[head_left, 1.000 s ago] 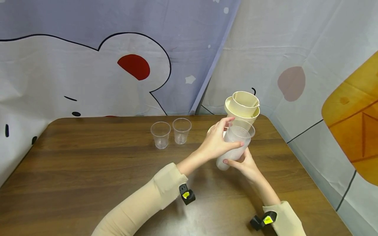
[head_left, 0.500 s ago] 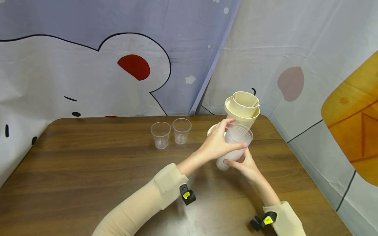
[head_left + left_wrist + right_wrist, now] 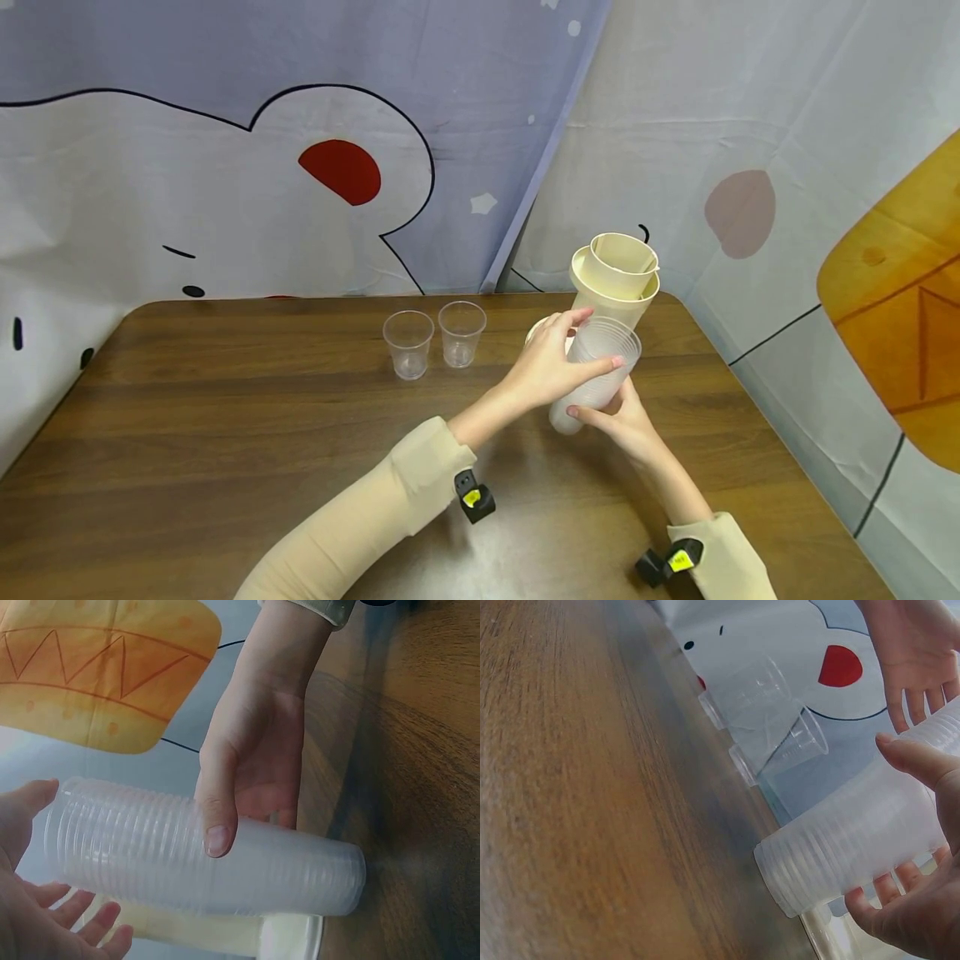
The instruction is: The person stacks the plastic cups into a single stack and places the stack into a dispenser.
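Observation:
My right hand (image 3: 633, 429) grips a tilted stack of clear plastic cups (image 3: 598, 390) from below, thumb on the near side, fingers underneath. The stack's rims point up and away; its base leans toward the tabletop. Around the rim end is my left hand (image 3: 542, 365), fingers spread and nearly straight. In the left wrist view its thumb (image 3: 36, 796) is right at the rim of the stack (image 3: 180, 832), and its other fingers show below the cups. Two single clear cups, one on the left (image 3: 408, 346) and one on the right (image 3: 461, 335), stand upright on the table.
Behind the stack stand nested cream containers (image 3: 613, 293) near the far right corner. A low cream rim (image 3: 534, 331) is partly hidden by my left hand. The brown wooden table (image 3: 262, 467) ends against printed cloth (image 3: 465, 150) at the back and right.
One second ago the top cup stuck out from the stack near my left hand; it has slid down into the stack. My left fingers have shifted slightly at the rim.

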Action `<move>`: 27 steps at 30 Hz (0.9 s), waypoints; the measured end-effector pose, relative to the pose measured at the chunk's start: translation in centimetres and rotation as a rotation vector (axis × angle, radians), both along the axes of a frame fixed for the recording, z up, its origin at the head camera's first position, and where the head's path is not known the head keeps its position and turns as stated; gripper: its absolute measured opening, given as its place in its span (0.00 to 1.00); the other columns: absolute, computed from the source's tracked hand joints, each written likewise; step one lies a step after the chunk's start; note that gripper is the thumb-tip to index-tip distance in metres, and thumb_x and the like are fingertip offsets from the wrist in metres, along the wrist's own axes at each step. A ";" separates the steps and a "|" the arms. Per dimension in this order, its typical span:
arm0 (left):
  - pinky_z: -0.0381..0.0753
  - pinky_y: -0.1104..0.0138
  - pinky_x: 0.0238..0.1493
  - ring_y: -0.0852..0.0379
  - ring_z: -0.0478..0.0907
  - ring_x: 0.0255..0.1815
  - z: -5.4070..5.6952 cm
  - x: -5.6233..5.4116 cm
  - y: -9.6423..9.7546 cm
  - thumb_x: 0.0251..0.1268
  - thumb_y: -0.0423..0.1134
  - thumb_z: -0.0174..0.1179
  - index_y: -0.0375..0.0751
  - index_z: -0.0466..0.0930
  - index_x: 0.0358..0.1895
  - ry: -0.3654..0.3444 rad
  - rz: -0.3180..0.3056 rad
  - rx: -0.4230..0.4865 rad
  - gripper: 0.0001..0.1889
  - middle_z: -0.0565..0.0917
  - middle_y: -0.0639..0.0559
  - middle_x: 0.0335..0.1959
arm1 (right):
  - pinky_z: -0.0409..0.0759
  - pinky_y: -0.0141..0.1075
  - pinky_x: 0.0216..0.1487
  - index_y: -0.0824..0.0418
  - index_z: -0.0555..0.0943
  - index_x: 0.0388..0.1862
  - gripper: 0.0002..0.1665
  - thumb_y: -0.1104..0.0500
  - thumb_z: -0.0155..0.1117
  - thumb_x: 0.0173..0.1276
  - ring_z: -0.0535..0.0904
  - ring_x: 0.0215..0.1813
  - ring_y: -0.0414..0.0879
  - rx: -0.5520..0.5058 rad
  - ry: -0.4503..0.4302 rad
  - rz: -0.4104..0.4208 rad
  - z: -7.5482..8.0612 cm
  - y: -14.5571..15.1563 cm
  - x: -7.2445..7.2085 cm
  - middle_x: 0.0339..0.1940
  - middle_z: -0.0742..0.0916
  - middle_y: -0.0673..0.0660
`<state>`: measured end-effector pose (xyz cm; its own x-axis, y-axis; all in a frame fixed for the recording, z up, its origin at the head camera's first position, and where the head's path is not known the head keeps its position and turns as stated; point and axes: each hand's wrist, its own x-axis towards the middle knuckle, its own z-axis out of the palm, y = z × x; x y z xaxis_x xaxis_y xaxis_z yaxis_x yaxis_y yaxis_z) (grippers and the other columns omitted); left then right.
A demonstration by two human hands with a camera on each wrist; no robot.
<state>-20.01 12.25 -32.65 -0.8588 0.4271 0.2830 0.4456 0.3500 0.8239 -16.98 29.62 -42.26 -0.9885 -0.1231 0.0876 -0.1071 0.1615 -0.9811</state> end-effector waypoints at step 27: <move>0.73 0.65 0.57 0.53 0.72 0.59 -0.9 0.1 0.1 0.54 0.52 0.69 0.45 0.70 0.66 -0.007 0.023 0.031 0.35 0.77 0.52 0.60 | 0.77 0.31 0.54 0.49 0.53 0.71 0.49 0.67 0.68 0.58 0.75 0.58 0.40 0.001 -0.006 0.000 0.0 -0.1 0.1 0.63 0.69 0.51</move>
<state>-19.95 12.33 -33.51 -0.8700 0.3987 0.2900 0.4323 0.3342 0.8375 -16.90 29.56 -42.22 -0.9890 -0.1234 0.0818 -0.1015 0.1625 -0.9815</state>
